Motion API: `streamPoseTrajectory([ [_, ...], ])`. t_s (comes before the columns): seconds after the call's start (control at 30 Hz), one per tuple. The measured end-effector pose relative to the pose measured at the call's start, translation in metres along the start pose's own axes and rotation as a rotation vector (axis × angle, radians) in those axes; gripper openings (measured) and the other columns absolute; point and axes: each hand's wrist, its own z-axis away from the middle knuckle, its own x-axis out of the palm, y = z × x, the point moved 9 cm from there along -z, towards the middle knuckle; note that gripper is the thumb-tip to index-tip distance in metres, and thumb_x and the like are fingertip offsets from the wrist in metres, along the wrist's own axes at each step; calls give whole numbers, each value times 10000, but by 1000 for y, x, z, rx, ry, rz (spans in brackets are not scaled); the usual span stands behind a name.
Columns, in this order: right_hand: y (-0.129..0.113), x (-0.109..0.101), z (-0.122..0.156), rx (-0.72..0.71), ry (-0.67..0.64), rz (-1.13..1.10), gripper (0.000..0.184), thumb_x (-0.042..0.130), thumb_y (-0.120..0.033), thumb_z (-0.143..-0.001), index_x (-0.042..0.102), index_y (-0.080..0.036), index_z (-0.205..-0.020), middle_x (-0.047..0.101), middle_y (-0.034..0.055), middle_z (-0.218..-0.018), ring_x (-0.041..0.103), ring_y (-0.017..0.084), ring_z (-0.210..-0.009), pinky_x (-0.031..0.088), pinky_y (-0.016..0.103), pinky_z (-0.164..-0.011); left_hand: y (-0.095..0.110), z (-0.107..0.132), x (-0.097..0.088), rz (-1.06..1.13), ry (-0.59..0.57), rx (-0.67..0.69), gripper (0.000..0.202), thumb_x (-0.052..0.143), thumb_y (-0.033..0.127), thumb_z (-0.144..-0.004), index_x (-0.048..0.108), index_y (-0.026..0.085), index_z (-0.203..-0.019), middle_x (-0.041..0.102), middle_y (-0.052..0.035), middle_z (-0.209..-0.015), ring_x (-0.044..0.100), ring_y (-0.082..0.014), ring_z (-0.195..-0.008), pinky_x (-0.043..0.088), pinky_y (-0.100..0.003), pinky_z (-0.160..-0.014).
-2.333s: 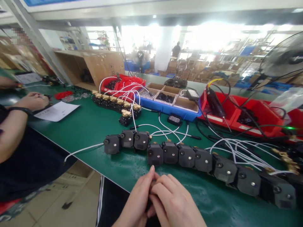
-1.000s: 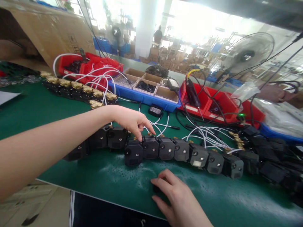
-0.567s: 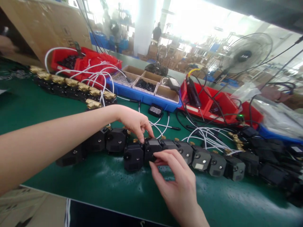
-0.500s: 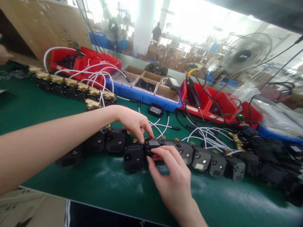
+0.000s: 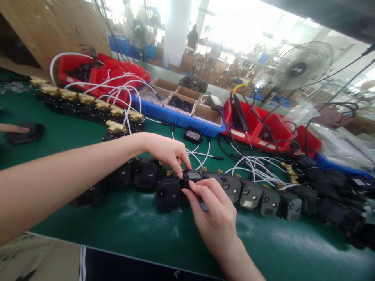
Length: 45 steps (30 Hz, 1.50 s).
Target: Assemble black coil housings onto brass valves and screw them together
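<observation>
A row of black box-shaped housings with brass fittings behind them runs across the green table. One black housing [image 5: 191,175] in the middle is between my hands. My left hand [image 5: 171,152] reaches over from behind, its thumb and forefinger closed on the back of that housing. From the front, my right hand [image 5: 215,205] pinches at its lower face with thumb and forefinger; whatever lies between the tips is hidden. Just left stands another black housing [image 5: 168,193], with a round knob and a screw on its face. Several more housings [image 5: 249,195] continue to the right.
Behind the row are white cables [image 5: 258,166], a blue tray [image 5: 181,123] of small parts, red bins [image 5: 272,134] and a black electric screwdriver [image 5: 238,113]. Brass-topped units [image 5: 88,99] line the back left. At far left another person's hand [image 5: 17,128] touches a black housing.
My hands keep their hold on the same housing with barely any shift. The other person's hand at far left has come down the table and now touches a black housing.
</observation>
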Motion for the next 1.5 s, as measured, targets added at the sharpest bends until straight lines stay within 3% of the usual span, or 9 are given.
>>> streamPoseTrajectory([
  [0.2,1,-1,9,18,133,-16,155,652,-8,-860,564,-135,-841,574,13,-769,557,79,-697,482,188,-654,4,0,-2,-30,17,25,500,757,429,-770,739,92,-1139,560,53,-547,405,-77,-471,309,-201,-481],
  [0.3,0,-1,10,9,136,-25,154,648,-3,-859,570,-136,-854,587,17,-782,572,77,-709,498,185,-672,5,0,-3,-30,18,34,513,754,479,-768,749,109,-1123,587,50,-561,407,-76,-472,324,-203,-502],
  [0.6,-3,0,-5,-73,-117,25,87,596,-51,-904,656,-96,-948,619,68,-888,619,111,-793,540,199,-755,2,-3,-4,-31,25,67,444,749,367,-776,746,87,-1120,532,63,-521,431,-76,-454,318,-198,-476],
  [0.8,-10,5,-18,-203,-297,64,153,526,-95,-948,678,-101,-934,627,88,-898,620,143,-790,548,232,-713,4,-2,-4,-21,24,78,477,766,409,-769,743,104,-1134,515,70,-507,406,-75,-455,313,-192,-465],
  [0.97,-4,7,-14,-200,-247,76,75,578,-123,-940,634,-104,-896,607,68,-840,575,126,-726,506,227,-650,1,-2,-4,-25,38,61,449,768,363,-764,745,108,-1133,598,42,-571,462,-86,-485,326,-187,-461],
  [1.07,0,6,-11,-178,-197,57,119,609,-115,-924,579,-114,-809,575,43,-777,550,112,-692,486,217,-635,-1,-2,-4,-27,30,49,457,766,370,-760,743,116,-1139,642,31,-608,469,-85,-491,328,-189,-468],
  [1.3,0,3,-7,-120,-96,51,116,632,-95,-898,572,-122,-802,538,32,-760,520,113,-674,459,224,-604,0,-2,-4,-37,19,33,488,759,399,-761,737,106,-1151,584,50,-557,443,-82,-472,318,-199,-469],
  [1.5,2,9,-7,-133,-165,-50,72,597,-84,-916,603,-130,-861,572,37,-821,558,103,-740,506,209,-677,1,-1,-3,2,28,57,508,782,421,-744,743,97,-1134,569,56,-551,395,-76,-477,301,-199,-472],
])
